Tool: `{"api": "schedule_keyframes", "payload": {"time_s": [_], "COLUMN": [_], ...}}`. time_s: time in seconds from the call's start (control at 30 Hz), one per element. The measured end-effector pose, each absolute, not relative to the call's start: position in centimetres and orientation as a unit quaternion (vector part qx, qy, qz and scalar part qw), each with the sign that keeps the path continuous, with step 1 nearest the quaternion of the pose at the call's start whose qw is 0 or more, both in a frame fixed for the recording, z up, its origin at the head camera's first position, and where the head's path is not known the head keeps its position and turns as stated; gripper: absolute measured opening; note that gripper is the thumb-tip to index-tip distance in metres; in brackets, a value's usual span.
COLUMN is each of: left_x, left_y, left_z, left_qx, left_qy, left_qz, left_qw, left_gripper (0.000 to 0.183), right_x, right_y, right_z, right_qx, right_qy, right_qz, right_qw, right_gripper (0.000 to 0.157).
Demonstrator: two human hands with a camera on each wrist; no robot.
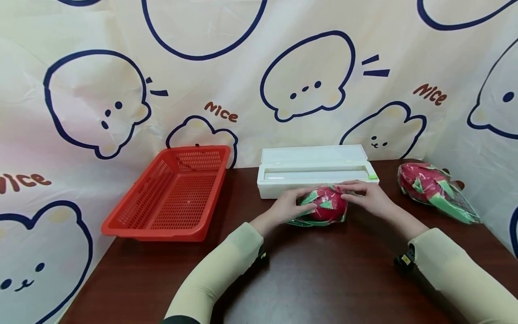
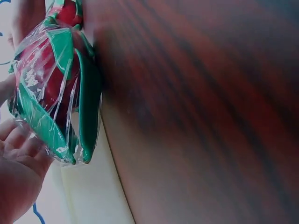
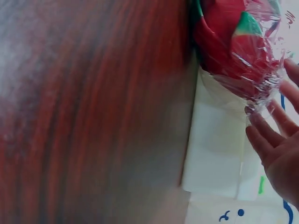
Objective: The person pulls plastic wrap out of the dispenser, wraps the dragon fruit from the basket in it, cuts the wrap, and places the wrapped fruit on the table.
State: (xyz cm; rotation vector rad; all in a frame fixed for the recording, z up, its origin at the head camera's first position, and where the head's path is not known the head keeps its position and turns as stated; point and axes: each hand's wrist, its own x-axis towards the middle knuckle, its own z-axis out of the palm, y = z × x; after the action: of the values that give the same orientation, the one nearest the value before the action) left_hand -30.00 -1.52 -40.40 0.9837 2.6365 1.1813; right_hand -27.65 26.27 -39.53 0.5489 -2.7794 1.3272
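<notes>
A red dragon fruit (image 1: 328, 204) with green scales, wrapped in clear plastic film, sits on the table in front of a white box. My left hand (image 1: 286, 206) holds its left end, thumb on the near side and fingers behind. In the left wrist view the film (image 2: 46, 128) stretches over long green leaf tips beside that hand's palm. At the fruit's right end my right hand (image 1: 370, 198) touches the wrap with spread fingers. The right wrist view shows the film bunched (image 3: 266, 88) against those fingertips (image 3: 261, 126).
The white cling film dispenser box (image 1: 279, 191) stands behind the fruit, its lid (image 1: 315, 154) raised. A red perforated basket (image 1: 214, 193) is at the left. Another wrapped dragon fruit (image 1: 429, 182) lies at the right on the dark wooden table (image 1: 307, 279), near the wall cloth.
</notes>
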Motion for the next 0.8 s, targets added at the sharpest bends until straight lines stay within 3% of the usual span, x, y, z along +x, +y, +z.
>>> {"api": "schedule_keyframes", "payload": {"time_s": [0.13,0.33,0.5,0.8], "left_x": [-30.1,-30.5,-30.5,-29.9], "left_y": [-1.7,-2.4,-3.1,-3.9], "left_z": [-40.3,-40.2,-39.8,-38.9], "left_qx": [0.347,0.362,0.366,0.446], "left_qy": [0.860,0.836,0.818,0.809], "left_qz": [0.371,0.402,0.430,0.381], "left_qw": [0.044,0.089,0.110,0.033], "left_gripper": [0.047,0.043,0.053,0.056], "right_x": [-27.8,-27.5,-27.4,-26.3], "right_y": [26.4,26.2,25.9,28.4], "right_z": [-40.0,-39.9,-39.6,-38.8], "right_qx": [0.188,0.181,0.180,0.136], "right_qy": [-0.872,-0.858,-0.851,-0.894], "right_qz": [0.452,0.481,0.493,0.427], "right_qw": [0.006,0.000,-0.028,-0.003], "right_gripper": [0.038,0.033,0.035,0.042]}}
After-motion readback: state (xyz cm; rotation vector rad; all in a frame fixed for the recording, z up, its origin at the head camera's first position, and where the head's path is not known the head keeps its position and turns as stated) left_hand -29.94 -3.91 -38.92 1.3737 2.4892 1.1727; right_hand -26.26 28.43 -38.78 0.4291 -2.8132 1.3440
